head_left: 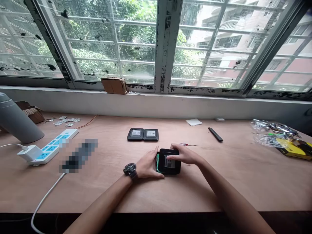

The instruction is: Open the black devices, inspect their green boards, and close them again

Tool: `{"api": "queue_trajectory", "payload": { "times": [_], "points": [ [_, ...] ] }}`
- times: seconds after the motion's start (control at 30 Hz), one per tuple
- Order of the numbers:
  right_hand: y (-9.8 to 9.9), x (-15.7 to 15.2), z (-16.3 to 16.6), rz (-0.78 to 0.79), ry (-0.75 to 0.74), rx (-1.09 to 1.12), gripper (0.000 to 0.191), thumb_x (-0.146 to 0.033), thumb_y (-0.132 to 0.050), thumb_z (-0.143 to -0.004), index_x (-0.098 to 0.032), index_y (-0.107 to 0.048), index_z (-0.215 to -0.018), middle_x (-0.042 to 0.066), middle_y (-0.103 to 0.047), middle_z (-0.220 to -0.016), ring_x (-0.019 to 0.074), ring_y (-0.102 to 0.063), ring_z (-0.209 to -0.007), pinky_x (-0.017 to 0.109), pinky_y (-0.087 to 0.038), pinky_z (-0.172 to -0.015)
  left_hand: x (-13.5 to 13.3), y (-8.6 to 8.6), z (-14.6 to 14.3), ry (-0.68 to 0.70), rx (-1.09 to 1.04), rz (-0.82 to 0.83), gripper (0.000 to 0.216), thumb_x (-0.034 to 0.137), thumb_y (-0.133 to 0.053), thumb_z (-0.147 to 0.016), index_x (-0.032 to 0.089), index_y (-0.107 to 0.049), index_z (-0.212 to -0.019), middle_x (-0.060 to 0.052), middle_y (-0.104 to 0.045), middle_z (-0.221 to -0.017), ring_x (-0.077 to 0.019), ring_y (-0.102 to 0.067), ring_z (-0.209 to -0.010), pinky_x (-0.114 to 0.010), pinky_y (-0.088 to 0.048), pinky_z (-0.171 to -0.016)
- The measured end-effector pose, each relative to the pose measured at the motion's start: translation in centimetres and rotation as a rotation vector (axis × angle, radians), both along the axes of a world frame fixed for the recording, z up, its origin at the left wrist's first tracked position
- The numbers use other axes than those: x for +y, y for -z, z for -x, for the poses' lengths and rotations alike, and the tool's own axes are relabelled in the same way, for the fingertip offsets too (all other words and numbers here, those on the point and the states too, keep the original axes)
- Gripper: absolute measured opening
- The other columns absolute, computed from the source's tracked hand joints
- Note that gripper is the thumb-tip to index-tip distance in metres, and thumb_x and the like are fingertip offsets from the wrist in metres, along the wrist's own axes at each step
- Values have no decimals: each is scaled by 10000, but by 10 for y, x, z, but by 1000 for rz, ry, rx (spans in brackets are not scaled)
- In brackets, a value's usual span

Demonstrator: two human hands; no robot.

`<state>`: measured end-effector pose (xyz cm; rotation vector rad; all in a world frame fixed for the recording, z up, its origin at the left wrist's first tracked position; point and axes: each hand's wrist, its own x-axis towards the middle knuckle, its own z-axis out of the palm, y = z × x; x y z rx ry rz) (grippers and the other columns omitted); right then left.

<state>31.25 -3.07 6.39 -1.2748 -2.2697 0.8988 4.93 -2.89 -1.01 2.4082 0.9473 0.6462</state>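
Observation:
A small black square casing (174, 167) with a pale label on its face is at the near middle of the desk, between both hands. Green shows along its left side, perhaps a circuit board edge. My left hand (147, 164), with a black watch on its wrist, closes around the left side, thumb at the near edge. From the upper right, my right hand (184, 154) grips the casing, with a finger lying over the label. Just beyond the right hand lies a thin screwdriver (192, 145). Two similar labelled black square pieces (143, 139) sit side by side farther back.
A white power strip (52, 146) with a plugged-in charger (30, 152), a blurred-out object (79, 156) and a grey cylinder (20, 120) occupy the left. At right are a black bar (215, 134), plastic bags (270, 130) and a yellow box (294, 149). Windows rise behind the desk.

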Motion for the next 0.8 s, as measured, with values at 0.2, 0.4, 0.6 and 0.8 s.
{"api": "queue_trajectory", "payload": {
  "times": [0.2, 0.4, 0.6, 0.8],
  "points": [
    [-21, -13, -29, -198, 26, -72, 283, -501, -621, -930, -222, -575, -918, 22, -659, -888, 189, -587, -765, 294, -441, -633, -53, 7, 43, -281, 155, -142, 1227, 776, -714, -723, 177, -126, -1618, -220, -376, -1578, -437, -387, -1430, -645, -242, -1196],
    [-16, -20, -52, -751, -194, -339, 105, -249, -569, -996, -259, -670, -969, 55, -693, -1153, 267, -586, -1154, 515, -342, -1106, -71, 2, 56, -401, 143, -203, 789, 553, -630, -935, 230, -296, -1573, -141, -556, -1441, -334, -548, -1305, -509, -407, -1138],
    [37, -27, -88, -865, -121, -334, 168, -195, -551, -996, -278, -696, -996, 59, -684, -1186, 261, -611, -1132, 432, -461, -965, -53, 1, 31, -368, 103, -140, 862, 473, -717, -901, 274, -246, -1595, -94, -545, -1481, -304, -525, -1352, -449, -409, -1149],
    [68, -32, -99, -852, -77, -333, 184, -122, -582, -952, -259, -691, -1008, 46, -721, -1050, 218, -661, -952, 405, -456, -951, -67, 2, 17, -483, 162, -127, 820, 442, -680, -937, 297, -226, -1605, -74, -635, -1384, -297, -639, -1210, -400, -541, -973]
  ]
}}
